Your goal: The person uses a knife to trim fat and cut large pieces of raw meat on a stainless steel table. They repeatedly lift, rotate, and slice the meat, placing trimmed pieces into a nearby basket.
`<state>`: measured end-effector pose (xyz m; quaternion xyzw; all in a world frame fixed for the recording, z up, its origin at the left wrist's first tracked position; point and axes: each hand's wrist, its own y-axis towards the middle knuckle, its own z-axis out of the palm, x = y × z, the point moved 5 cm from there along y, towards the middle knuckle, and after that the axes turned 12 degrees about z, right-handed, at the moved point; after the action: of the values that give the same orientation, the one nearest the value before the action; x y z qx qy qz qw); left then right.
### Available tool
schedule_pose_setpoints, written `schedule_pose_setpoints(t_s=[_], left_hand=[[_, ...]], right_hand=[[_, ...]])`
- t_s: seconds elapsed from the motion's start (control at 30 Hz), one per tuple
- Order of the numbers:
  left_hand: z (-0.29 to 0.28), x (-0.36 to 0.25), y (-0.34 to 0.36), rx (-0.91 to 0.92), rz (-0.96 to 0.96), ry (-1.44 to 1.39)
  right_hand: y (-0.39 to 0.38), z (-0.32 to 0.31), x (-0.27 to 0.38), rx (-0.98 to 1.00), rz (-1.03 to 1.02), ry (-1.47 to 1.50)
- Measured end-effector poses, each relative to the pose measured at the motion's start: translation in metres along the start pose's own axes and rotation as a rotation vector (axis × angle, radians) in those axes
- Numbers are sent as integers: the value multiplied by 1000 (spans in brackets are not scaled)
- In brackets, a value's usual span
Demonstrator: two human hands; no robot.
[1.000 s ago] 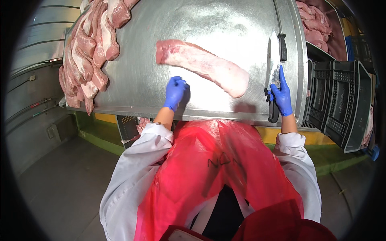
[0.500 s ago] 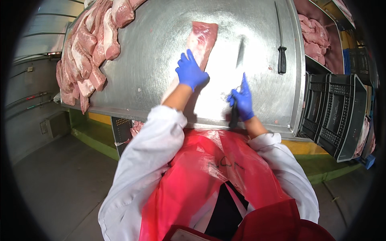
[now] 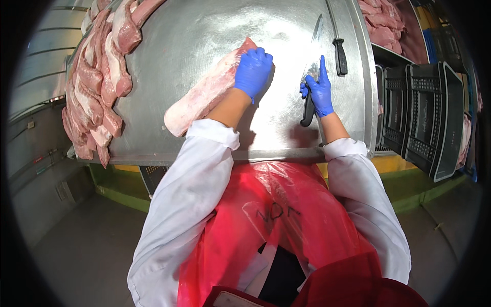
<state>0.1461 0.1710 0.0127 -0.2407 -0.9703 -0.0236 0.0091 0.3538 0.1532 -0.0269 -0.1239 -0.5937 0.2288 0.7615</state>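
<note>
A long pink pork loin (image 3: 199, 94) with a pale fatty face lies slantwise on the metal table (image 3: 169, 46). My left hand (image 3: 253, 72), in a blue glove, is closed over its far end, with the fingertips curled over the edge. To the right, my right hand (image 3: 320, 91), also gloved in blue, grips the black handle of a knife (image 3: 308, 108). Its index finger points forward, and the blade points away from me, apart from the loin.
Several meat strips (image 3: 97, 84) are heaped along the table's left side. A sharpening steel (image 3: 340, 56) with a black handle lies right of the knife. Beyond the right edge stand a bin of meat (image 3: 381, 23) and dark plastic crates (image 3: 419, 115).
The loin has turned, its near end now out to the left with the pale face showing. My left hand has shifted to its far end. My right hand, with the knife, has moved slightly away from me.
</note>
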Motion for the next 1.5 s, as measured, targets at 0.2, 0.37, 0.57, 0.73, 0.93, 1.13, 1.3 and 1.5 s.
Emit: schedule_pose_setpoints(t_s=[0.2, 0.37, 0.57, 0.73, 0.93, 1.13, 1.3, 1.5], left_hand=[[-33, 45, -9, -25, -201, -166], [-38, 63, -22, 190, -441, -295], [-33, 69, -34, -10, -400, -463], [-43, 74, -41, -121, -470, -423], [-68, 46, -26, -165, -410, -479], [-62, 30, -44, -359, -647, -556], [-57, 5, -37, -534, -586, -519], [-61, -6, -46, -593, -633, -543]], right_hand=[[1, -4, -8, 39, -18, -48], [6, 33, 2, 94, -29, -312], [34, 113, 25, 278, -153, -549], [-39, 83, 13, 511, 115, -770], [24, 135, 10, 441, 108, -518], [-64, 130, -44, 434, 184, -480], [65, 114, -118, 567, 257, -58], [-58, 136, -96, 282, 159, -377]])
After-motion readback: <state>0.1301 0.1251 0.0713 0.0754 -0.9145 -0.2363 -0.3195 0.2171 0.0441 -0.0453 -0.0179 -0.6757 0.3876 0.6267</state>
